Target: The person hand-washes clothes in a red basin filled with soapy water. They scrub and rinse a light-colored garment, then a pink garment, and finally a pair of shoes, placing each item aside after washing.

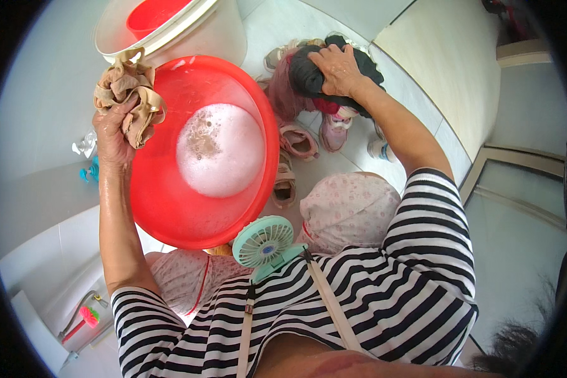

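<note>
My left hand is closed around a bunched beige cloth, raised over the left rim of a red plastic basin. Soapy water with white foam lies at the bottom of the basin. My right hand rests on a heap of dark cloth on the right, its fingers bent over the fabric; whether they grip it is unclear. A mauve sheer cloth and a crimson piece show beneath the dark cloth.
Pink shoes and other shoes stand on the tiled floor beside the heap. A white bucket holding a red container is behind the basin. A small mint-green fan hangs at my chest. A bottle stands near my right forearm.
</note>
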A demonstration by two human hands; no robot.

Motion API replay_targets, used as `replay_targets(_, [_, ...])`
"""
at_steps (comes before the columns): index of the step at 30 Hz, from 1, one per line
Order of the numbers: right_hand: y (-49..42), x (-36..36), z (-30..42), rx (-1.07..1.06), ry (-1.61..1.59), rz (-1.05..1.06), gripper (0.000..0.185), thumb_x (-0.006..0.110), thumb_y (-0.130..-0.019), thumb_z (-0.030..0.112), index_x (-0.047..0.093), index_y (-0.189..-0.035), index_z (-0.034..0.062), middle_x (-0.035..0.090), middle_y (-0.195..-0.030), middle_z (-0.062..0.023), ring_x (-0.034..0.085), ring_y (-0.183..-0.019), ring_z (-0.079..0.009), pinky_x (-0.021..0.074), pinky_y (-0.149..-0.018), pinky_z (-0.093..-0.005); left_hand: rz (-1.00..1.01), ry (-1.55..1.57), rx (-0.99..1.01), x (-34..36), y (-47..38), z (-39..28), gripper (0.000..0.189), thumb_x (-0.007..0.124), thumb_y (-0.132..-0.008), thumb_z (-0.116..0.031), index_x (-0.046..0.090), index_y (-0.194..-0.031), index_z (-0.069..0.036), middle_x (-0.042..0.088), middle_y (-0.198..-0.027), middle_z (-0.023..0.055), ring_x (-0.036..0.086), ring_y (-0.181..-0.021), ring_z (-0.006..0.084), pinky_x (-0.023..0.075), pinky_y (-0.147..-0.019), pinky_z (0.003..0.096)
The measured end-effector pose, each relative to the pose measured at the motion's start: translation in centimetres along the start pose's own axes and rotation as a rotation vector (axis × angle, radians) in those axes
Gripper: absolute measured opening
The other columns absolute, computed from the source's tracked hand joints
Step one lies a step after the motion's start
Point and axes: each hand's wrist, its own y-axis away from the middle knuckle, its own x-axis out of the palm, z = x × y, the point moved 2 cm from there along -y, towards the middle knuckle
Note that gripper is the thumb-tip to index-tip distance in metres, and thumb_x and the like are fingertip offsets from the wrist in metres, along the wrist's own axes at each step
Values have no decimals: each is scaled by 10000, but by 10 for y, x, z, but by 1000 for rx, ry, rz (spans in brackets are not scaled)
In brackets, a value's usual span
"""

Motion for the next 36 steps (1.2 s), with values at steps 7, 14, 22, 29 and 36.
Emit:
replay_targets(7, [12,-54,-45,381,-730,-498,422,754,-545,170,601,-899,1,632,-789,-160,619,-757,-283,484,-713,-348,-140,-52,48,-10,0,1,312,588,-789,-17,498,-1086,17,587,-938,107,629,-742,183,548,-532,281])
replay_targets(14, [15,-165,-79,-140,-1572,-790,198,606,-667,28,641,-855,-23,635,-787,-51,600,-701,-161,494,-696,-298,-91,13,19,-1,6,-5,279,566,-782,-25,522,-1049,42,618,-867,148,649,-659,213,563,-499,296])
replay_targets(22, [-96,-293,-25,-111,-1374,-613,124,608,-645,79,633,-739,1,609,-711,-55,582,-632,-153,494,-598,-284,-133,55,36,-11,5,-17,298,546,-754,13,521,-1046,65,615,-885,156,650,-700,224,589,-568,345])
replay_targets(29, [-164,-224,83,-4,-429,-491,515,621,-694,446,589,-1088,115,509,-1088,-183,525,-986,-359,449,-848,-423,-162,28,183,-17,6,-20,295,543,-794,-40,503,-1052,97,619,-845,176,649,-652,241,570,-536,326])
replay_targets(36, [-235,-157,45,129,-215,-349,843,520,-674,724,454,-1323,190,345,-1374,-183,341,-1224,-465,333,-987,-536,-121,57,175,-3,14,-31,251,552,-785,3,540,-1029,60,617,-902,129,645,-730,186,558,-616,275])
